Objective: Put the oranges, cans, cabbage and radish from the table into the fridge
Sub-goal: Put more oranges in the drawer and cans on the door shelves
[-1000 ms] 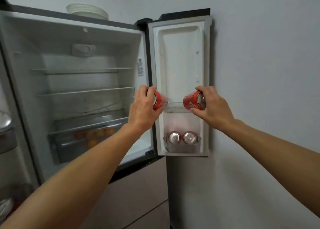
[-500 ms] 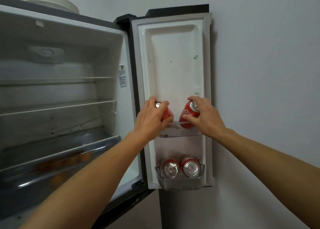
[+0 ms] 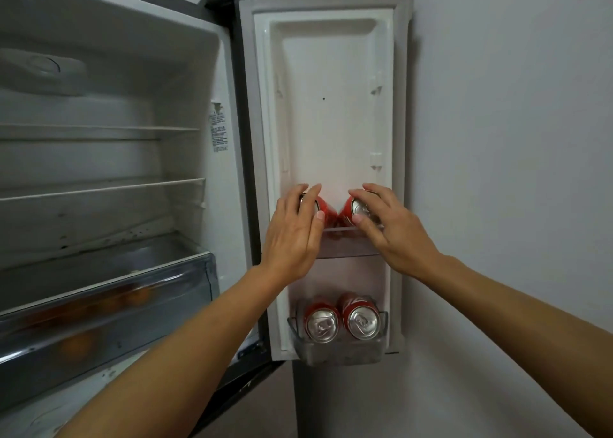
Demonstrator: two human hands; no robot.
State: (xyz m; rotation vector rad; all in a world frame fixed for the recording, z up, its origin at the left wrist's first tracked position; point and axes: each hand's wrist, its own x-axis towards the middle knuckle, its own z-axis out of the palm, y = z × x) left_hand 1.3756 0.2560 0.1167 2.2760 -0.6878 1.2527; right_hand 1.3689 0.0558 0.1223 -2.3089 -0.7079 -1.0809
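Your left hand (image 3: 292, 235) and right hand (image 3: 394, 235) each curl thumb and fingers round a can. The left can (image 3: 324, 210) and right can (image 3: 347, 211) touch, tipped together in the middle door shelf (image 3: 348, 248), and I reckon its rail keeps them put. The lower cans (image 3: 360, 320) are parked at 6 o'clock.

Plain pale grey wall (image 3: 514, 139), soft even light
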